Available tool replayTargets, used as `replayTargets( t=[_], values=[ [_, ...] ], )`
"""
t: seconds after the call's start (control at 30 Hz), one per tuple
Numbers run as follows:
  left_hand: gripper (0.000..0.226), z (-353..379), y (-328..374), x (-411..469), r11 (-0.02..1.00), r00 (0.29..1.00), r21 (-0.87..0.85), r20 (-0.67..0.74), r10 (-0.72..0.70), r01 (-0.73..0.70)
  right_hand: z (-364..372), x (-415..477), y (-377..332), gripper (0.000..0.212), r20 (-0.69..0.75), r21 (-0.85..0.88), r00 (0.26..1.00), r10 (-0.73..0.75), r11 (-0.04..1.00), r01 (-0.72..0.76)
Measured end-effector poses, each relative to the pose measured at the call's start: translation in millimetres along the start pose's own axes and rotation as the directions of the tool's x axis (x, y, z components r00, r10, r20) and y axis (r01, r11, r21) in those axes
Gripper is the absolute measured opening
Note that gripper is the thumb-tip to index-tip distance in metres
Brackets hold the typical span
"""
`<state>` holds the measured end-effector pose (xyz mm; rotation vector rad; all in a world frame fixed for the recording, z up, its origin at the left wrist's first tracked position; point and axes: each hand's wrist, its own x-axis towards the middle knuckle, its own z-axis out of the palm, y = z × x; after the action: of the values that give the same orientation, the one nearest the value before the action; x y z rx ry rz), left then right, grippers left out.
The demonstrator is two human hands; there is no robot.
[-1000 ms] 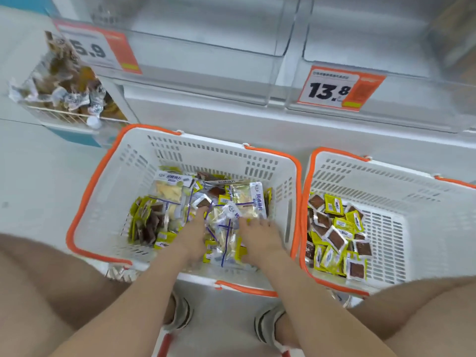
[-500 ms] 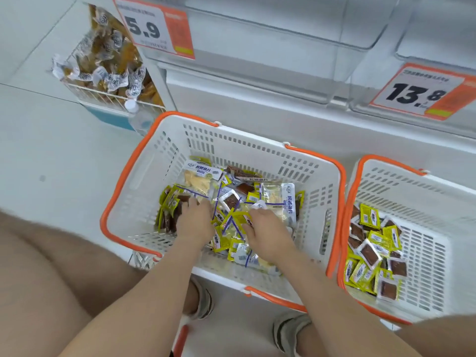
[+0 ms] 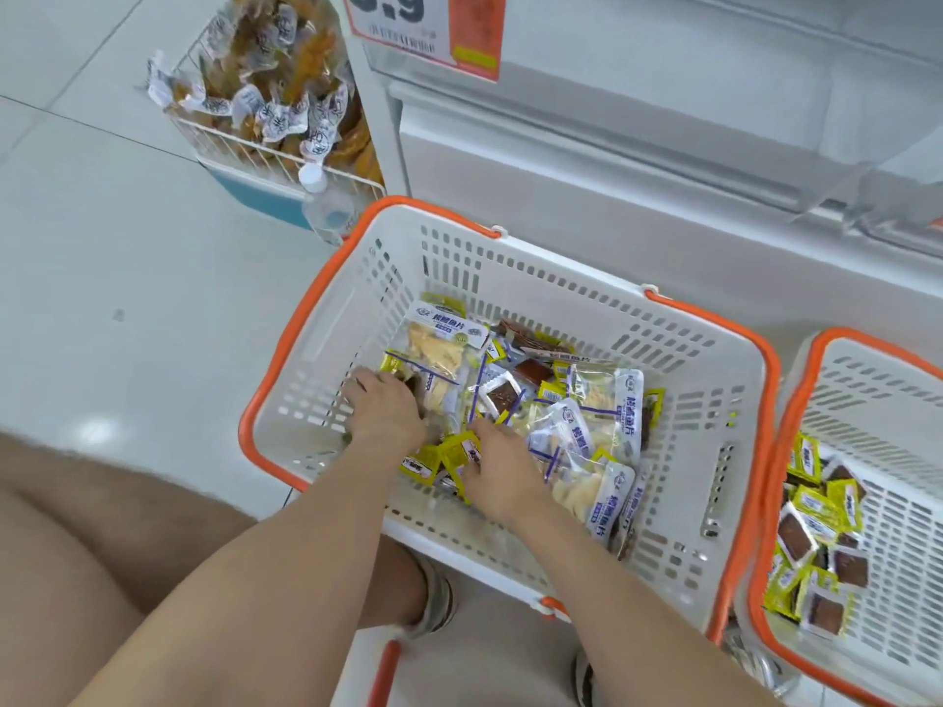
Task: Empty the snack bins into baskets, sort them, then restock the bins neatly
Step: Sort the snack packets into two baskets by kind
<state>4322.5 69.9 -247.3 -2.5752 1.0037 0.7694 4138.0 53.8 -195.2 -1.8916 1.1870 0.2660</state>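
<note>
Crouched on a white tiled floor (image 3: 102, 247), a person reaches both bare arms into a white perforated plastic basket with an orange rim (image 3: 684, 451) at the centre of the frame. The basket holds a mixed pile: clear flat packets of pale fish slices with white-and-blue labels (image 3: 602, 405) and small yellow sachets with dark brown squares (image 3: 423, 464).

The left hand (image 3: 382, 405) is sunk knuckles-up in the left side of the pile, fingers curled downward beside one clear packet. Whether it grasps anything cannot be told. The right hand (image 3: 502, 472), lower in the frame and nearer the middle, grips a cluster of the yellow sachets at the pile's near edge, fingers curled over them.

At the right edge, a second white basket with an orange rim (image 3: 867, 400) stands just beside the first. The part of it in view holds only yellow sachets, heaped toward its left side.

Behind both baskets runs a white shelf unit (image 3: 612, 170), with an orange-and-white price tag (image 3: 423, 28) at the top edge.

In the upper left, a white wire rack (image 3: 229, 140) is filled with twist-wrapped orange-brown snacks. A clear plastic bottle with a white cap (image 3: 326, 206) stands just below it, near the first basket's far corner.

A grey sandal (image 3: 436, 599) shows below the basket.
</note>
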Motion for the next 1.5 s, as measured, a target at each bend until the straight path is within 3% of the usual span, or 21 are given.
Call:
replayTargets(
  t=[0.13, 0.27, 0.37, 0.47, 0.53, 0.67, 0.87, 1.0, 1.1, 1.17, 1.23, 1.3, 1.37, 1.43, 1.5],
  values=[
    [0.084, -3, 11, -5, 0.999, 0.991, 0.004, 0.130, 0.042, -0.043, -6, -2, 4, 0.048, 0.002, 0.037, 1.000, -0.015, 0.999, 0.015],
    [0.066, -17, 6, -5, 0.990, 0.989, 0.098, 0.120, 0.091, -0.103, -7, -11, 5, 0.070, 0.032, 0.021, 0.997, -0.066, 0.998, 0.065],
    [0.049, -27, 2, -12, 0.988, 0.986, 0.026, 0.083, 0.147, -0.150, -1, -11, 3, 0.077, 0.052, -0.089, 0.994, -0.095, 0.991, 0.099],
    [0.054, -37, 5, -20, 0.960, 0.956, 0.060, 0.128, 0.266, -0.275, 8, -3, 1, 0.061, 0.039, -0.179, 0.995, -0.097, 0.978, 0.103],
    [0.064, -45, 4, -20, 0.952, 0.928, -0.010, 0.221, 0.300, -0.306, 14, 1, -2, 0.052, 0.025, -0.218, 0.996, -0.088, 0.972, 0.091],
    [0.074, -70, -1, -15, 0.938, 0.869, -0.077, 0.357, 0.342, -0.337, 22, 8, -9, 0.051, 0.056, -0.087, 0.995, -0.088, 0.992, 0.093],
    [0.078, -86, -16, -12, 0.945, 0.905, -0.184, 0.287, 0.315, -0.271, 31, 11, -23, 0.056, 0.151, -0.135, 0.984, -0.091, 0.985, 0.112],
    [0.079, -77, -24, -21, 0.944, 0.940, -0.257, 0.215, 0.266, -0.208, 30, 14, -30, 0.039, 0.175, -0.176, 0.980, -0.096, 0.976, 0.127],
    [0.066, -80, -28, -25, 0.904, 0.953, -0.384, 0.153, 0.262, -0.187, 20, 14, -33, 0.039, 0.041, -0.148, 0.997, -0.068, 0.986, 0.074],
    [0.051, -89, -26, -24, 0.848, 0.958, -0.497, 0.099, 0.268, -0.185, 6, 8, -31, 0.035, -0.095, -0.012, 0.994, -0.044, 0.999, 0.043],
    [0.050, -102, -18, -30, 0.769, 0.957, -0.608, 0.048, 0.285, -0.199, -11, 1, -25, 0.027, -0.258, 0.132, 0.966, 0.010, 0.991, 0.025],
    [0.050, -114, -4, -40, 0.627, 0.938, -0.750, 0.026, 0.346, -0.211, -36, -12, -22, 0.027, -0.339, 0.379, 0.924, 0.175, 0.925, -0.036],
    [0.048, -125, 13, -56, 0.448, 0.909, -0.877, 0.034, 0.416, -0.172, -60, -20, -21, 0.029, -0.277, 0.666, 0.883, 0.378, 0.738, -0.107],
    [0.041, -135, 31, -75, 0.297, 0.862, -0.948, 0.056, 0.504, -0.112, -81, -25, -16, 0.035, -0.124, 0.884, 0.867, 0.482, 0.451, -0.124],
    [0.040, -142, 50, -94, 0.199, 0.819, -0.977, 0.055, 0.571, -0.073, -105, -35, -9, 0.042, 0.015, 0.983, 0.890, 0.457, 0.156, -0.097]
  ],
)
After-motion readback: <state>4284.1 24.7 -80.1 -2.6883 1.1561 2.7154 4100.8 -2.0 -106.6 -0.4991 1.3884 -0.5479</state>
